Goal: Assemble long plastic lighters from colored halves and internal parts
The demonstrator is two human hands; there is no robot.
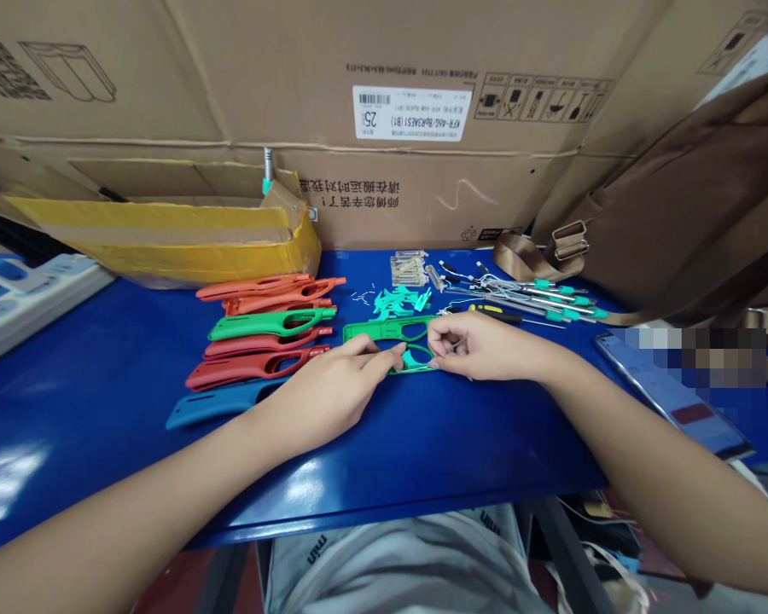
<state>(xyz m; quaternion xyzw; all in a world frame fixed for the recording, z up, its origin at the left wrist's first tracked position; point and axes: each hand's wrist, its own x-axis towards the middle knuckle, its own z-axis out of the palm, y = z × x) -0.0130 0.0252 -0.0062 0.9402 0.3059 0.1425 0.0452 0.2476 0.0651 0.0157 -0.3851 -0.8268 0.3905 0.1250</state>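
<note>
My left hand [339, 388] reaches in from the left, thumb and fingers closed on a green lighter-shell half [416, 370] lying on the blue table. Inside that half's loop sits a teal plastic piece [412, 358]. My right hand [480, 348] has its fingers curled in a pinch at the shell's right end; what is between the fingertips is too small to make out. Just behind lies another green shell half [381, 329], its inner side up. Both hands hide part of the shells.
Left are orange [256, 290], green [243, 324], red [230, 368] and blue shells [211, 406]. Behind lie teal pieces [397, 302], clear parts [408, 269], metal rods with wires [525, 297] and a screwdriver [496, 314]. A phone [672, 392] is right; cardboard boxes stand behind.
</note>
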